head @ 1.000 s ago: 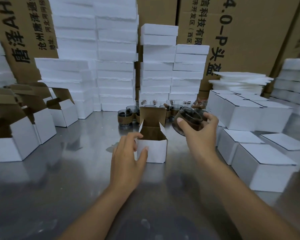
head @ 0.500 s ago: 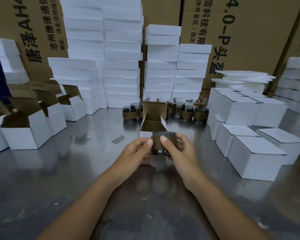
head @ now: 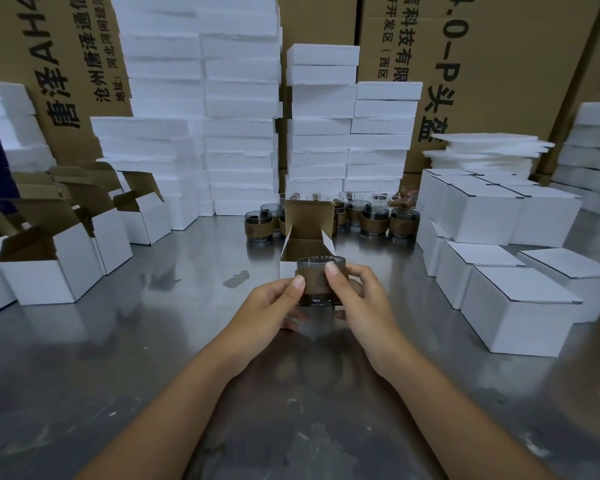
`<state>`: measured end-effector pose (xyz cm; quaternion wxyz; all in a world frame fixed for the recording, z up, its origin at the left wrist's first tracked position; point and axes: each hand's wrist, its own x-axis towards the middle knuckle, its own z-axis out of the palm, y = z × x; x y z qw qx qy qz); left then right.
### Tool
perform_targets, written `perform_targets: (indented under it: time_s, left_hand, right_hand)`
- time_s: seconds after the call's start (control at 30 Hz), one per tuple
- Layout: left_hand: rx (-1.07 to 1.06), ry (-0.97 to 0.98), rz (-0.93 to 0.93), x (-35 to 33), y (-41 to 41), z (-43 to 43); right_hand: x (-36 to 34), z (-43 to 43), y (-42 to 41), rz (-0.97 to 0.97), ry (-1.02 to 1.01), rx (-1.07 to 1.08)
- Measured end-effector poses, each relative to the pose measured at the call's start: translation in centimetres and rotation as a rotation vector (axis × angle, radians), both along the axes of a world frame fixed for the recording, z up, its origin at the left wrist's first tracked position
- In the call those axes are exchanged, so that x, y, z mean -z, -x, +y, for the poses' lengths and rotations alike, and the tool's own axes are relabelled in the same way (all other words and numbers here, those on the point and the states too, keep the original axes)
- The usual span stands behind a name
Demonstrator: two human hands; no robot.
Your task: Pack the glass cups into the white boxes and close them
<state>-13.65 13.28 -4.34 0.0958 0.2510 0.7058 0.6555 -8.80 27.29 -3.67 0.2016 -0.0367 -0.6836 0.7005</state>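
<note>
A packing warehouse: printed shipping cartons [head: 471,74], stacked foam blocks [head: 239,109] and white boxes [head: 520,306] crowd a steel table [head: 118,358].

Only one cam, worn on the person's head: wide-angle, facing forward and down over the metal tabletop [head: 118,358] toward its far edge, where the foam stacks [head: 239,133] stand. It's close in, so both forearms enter from the frame's bottom, and the left hand [head: 271,306] and right hand [head: 364,299] land dead centre, gripping the glass cup [head: 316,289].

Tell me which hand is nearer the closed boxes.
Right. The right hand holds the cup on the side toward the closed boxes; the left hand holds its far side.
</note>
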Motion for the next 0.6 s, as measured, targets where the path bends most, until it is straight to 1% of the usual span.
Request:
perform_targets:
  time_s: [0.17, 0.23, 0.43, 0.6]
  left_hand:
    - [-0.008, -0.003, -0.003, 0.01, 0.11, 0.09]
    - [-0.006, -0.008, 0.011, 0.03, 0.14, 0.05]
    - [-0.031, -0.062, -0.002, 0.01, 0.34, -0.17]
    - [0.025, -0.110, -0.048, -0.24, 0.28, -0.34]
  right_hand:
    - [0.05, 0.21, 0.30, -0.032, -0.010, 0.004]
    - [0.04, 0.25, 0.37, -0.027, 0.022, 0.000]
    - [-0.49, 0.61, 0.30, -0.100, 0.215, -0.065]
    - [-0.69, 0.91, 0.51, -0.168, 0.429, -0.068]
